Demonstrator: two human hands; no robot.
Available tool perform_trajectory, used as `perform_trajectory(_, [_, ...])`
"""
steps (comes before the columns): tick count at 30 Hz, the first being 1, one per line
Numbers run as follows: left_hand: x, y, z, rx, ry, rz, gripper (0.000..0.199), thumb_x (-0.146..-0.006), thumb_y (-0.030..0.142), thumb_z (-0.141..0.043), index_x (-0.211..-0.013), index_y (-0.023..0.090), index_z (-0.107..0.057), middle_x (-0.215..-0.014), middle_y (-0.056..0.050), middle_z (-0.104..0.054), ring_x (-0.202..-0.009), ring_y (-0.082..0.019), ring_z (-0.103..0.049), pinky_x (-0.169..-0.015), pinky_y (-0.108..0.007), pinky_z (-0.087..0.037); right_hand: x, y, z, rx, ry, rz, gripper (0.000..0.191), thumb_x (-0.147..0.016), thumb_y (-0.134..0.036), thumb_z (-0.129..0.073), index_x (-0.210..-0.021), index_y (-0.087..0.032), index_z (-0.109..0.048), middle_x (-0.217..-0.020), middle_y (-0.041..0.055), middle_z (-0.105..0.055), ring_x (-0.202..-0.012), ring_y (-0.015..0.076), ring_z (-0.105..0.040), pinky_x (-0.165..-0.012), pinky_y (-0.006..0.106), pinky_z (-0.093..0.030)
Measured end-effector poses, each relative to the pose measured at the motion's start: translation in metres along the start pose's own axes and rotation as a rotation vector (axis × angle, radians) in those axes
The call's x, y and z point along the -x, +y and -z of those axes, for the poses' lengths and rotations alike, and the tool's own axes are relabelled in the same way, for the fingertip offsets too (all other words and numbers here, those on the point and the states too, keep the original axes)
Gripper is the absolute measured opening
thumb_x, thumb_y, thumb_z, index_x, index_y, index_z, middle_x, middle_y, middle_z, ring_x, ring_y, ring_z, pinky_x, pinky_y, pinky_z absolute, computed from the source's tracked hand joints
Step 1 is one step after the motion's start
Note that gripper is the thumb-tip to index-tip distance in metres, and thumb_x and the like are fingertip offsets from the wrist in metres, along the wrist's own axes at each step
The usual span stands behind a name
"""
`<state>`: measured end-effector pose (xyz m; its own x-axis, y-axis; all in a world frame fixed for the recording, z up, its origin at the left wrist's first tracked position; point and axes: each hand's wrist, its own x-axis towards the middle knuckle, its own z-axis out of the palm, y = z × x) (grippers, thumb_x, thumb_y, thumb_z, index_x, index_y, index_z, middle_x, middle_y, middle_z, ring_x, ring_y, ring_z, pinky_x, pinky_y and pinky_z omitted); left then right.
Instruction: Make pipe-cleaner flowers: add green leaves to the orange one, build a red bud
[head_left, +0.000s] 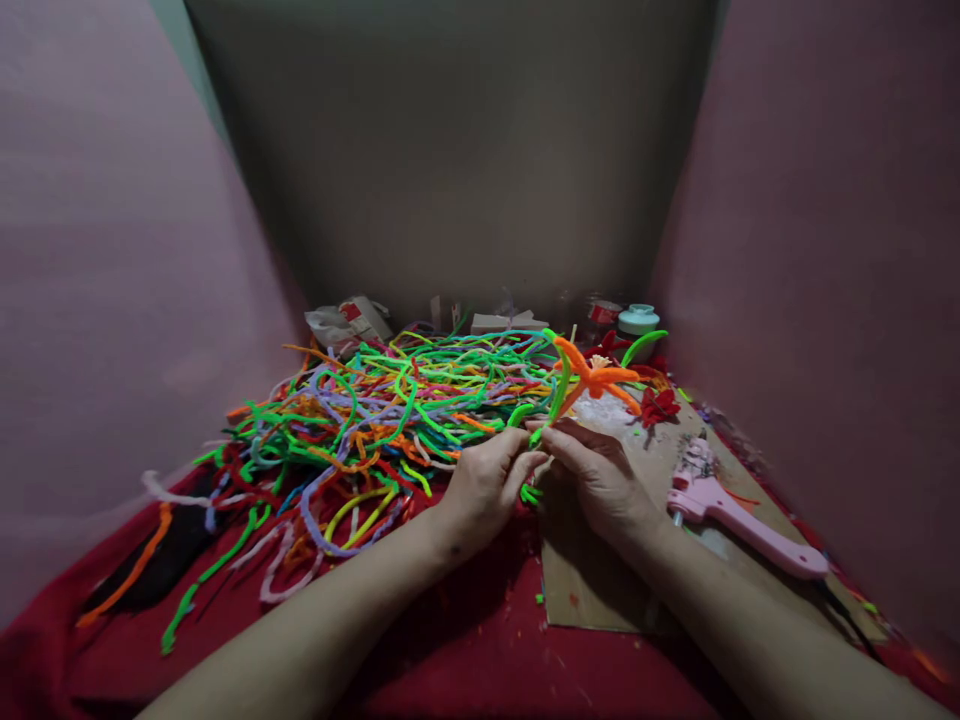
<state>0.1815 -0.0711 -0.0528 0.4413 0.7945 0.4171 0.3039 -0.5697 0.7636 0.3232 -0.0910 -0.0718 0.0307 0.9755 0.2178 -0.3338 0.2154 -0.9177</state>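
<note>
A pipe-cleaner flower with orange petals and green leaves is held up in front of me, over the cardboard's near left part. My left hand pinches its green stem from the left, thumb and forefinger pressed together. From the right, my right hand closes on the same stem, its fingertips almost touching the left ones. Green stem ends poke out below my fingers. Part of the stem is hidden inside the grip of both hands.
A large tangle of coloured pipe cleaners spreads across the red cloth on the left. On the right, a pink glue gun lies on cardboard, near a red pipe-cleaner flower. A mint-lidded jar stands behind.
</note>
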Motion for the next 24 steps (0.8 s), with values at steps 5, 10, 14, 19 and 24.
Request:
perform_trajectory(5, [0.004, -0.007, -0.002, -0.101, 0.005, -0.058, 0.014, -0.086, 0.028, -0.05, -0.086, 0.022, -0.062, -0.076, -0.002, -0.061, -0.068, -0.014, -0.053, -0.067, -0.023, -0.037, -0.001, 0.0, -0.004, -0.012, 0.027, 0.028, 0.015, -0.075, -0.032, -0.065, -0.084, -0.023, -0.072, -0.08, 0.0027, -0.07, -0.083, 0.0204, -0.06, -0.08, 0.034, -0.043])
perform_trajectory(10, [0.003, -0.009, -0.003, -0.096, -0.001, -0.09, 0.016, -0.087, 0.025, -0.047, -0.085, 0.022, -0.062, -0.075, -0.002, -0.059, -0.066, -0.014, -0.052, -0.067, -0.023, -0.036, -0.001, -0.005, -0.007, -0.011, -0.017, 0.023, 0.017, -0.075, -0.033, -0.065, -0.089, -0.025, -0.072, -0.088, 0.0035, -0.07, -0.089, 0.0219, -0.06, -0.08, 0.035, -0.044])
perform_trajectory(14, [0.004, -0.009, -0.003, -0.16, -0.012, -0.099, 0.018, -0.088, 0.025, -0.044, -0.087, 0.021, -0.062, -0.076, -0.004, -0.058, -0.067, -0.015, -0.051, -0.068, -0.023, -0.036, 0.001, -0.009, -0.006, 0.063, -0.063, -0.029, 0.019, -0.077, -0.033, -0.063, -0.09, -0.024, -0.072, -0.08, 0.0031, -0.069, -0.084, 0.0217, -0.06, -0.074, 0.034, -0.044])
perform_trajectory(19, [0.005, -0.014, -0.001, -0.169, 0.003, -0.095, 0.011, -0.082, 0.021, -0.052, -0.079, 0.019, -0.063, -0.069, -0.003, -0.053, -0.061, -0.014, -0.046, -0.062, -0.022, -0.035, 0.004, -0.011, -0.005, 0.205, -0.031, -0.026, 0.016, -0.079, -0.034, -0.062, -0.08, -0.023, -0.073, -0.061, -0.0007, -0.062, -0.068, 0.017, -0.056, -0.072, 0.031, -0.042])
perform_trajectory(24, [0.0, -0.004, 0.003, 0.002, -0.016, -0.026, 0.016, -0.077, 0.016, -0.055, -0.086, 0.022, -0.066, -0.077, -0.003, -0.062, -0.07, -0.016, -0.054, -0.068, -0.023, -0.04, 0.004, -0.008, -0.003, 0.265, 0.021, -0.048, 0.02, -0.075, -0.039, -0.065, -0.077, -0.021, -0.073, -0.065, 0.0006, -0.062, -0.061, 0.0151, -0.052, -0.059, 0.028, -0.04])
